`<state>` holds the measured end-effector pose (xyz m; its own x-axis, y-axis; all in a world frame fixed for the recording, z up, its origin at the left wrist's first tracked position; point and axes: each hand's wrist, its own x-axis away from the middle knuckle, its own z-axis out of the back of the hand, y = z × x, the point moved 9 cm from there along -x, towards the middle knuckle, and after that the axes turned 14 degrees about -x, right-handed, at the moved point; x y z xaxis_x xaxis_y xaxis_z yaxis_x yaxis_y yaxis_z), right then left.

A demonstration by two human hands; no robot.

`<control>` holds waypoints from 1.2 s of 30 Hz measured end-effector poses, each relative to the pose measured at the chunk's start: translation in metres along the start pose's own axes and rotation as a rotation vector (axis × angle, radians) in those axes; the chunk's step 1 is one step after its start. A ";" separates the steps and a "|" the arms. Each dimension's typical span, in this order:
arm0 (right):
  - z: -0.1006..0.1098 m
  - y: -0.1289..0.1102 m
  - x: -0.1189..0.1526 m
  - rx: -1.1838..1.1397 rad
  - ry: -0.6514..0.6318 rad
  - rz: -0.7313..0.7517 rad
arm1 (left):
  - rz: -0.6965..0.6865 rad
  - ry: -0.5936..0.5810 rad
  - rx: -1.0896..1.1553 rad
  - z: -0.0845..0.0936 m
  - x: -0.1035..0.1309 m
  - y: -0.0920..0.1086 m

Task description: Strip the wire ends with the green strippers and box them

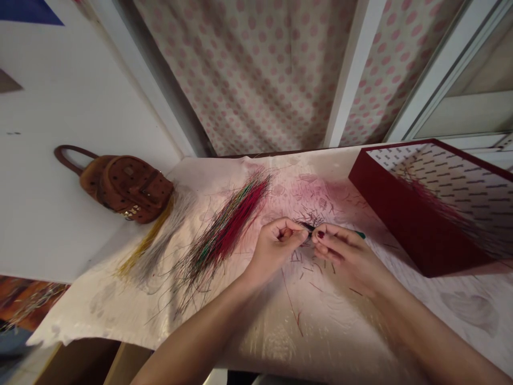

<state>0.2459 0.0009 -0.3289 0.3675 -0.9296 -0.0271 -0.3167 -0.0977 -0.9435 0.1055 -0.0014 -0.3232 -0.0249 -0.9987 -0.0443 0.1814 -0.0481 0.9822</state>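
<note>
My left hand point(280, 240) and my right hand point(339, 245) meet fingertip to fingertip above the table. Between them is a small dark tool point(308, 226), and a green end point(361, 235) shows beyond my right hand. The fingers of both hands are closed in a pinch. A thin reddish strand point(294, 313) hangs or lies below my left hand. Short dark and red clippings point(310, 215) are scattered on the table around the hands. What my left fingertips pinch is too small to make out.
Left of the hands lie a red and green strand bundle point(236, 219), grey strands point(170, 235), yellow strands point(146, 243) and a brown backpack point(130, 184). An open dark red box point(393, 214) holding strands stands at the right on the cloth-covered table point(116, 299).
</note>
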 end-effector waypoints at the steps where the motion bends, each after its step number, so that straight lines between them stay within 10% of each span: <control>1: -0.002 0.004 0.000 -0.098 -0.025 -0.053 | 0.002 -0.003 0.007 0.000 0.000 0.000; 10: -0.006 -0.030 0.011 0.752 -0.005 0.506 | 0.127 -0.004 0.199 -0.003 0.000 -0.008; 18: -0.013 -0.038 0.017 0.944 -0.008 0.629 | 0.089 -0.018 0.113 -0.004 0.000 -0.007; 25: -0.007 -0.036 0.013 0.723 0.016 0.507 | 0.001 -0.015 -0.024 0.000 -0.001 -0.001; 36: 0.005 0.018 -0.002 -0.378 0.056 -0.200 | -0.122 -0.049 -0.222 -0.004 0.006 0.014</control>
<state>0.2438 0.0024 -0.3472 0.4095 -0.8960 0.1719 -0.5464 -0.3917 -0.7403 0.1120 -0.0079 -0.3108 -0.1065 -0.9836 -0.1455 0.3851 -0.1757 0.9060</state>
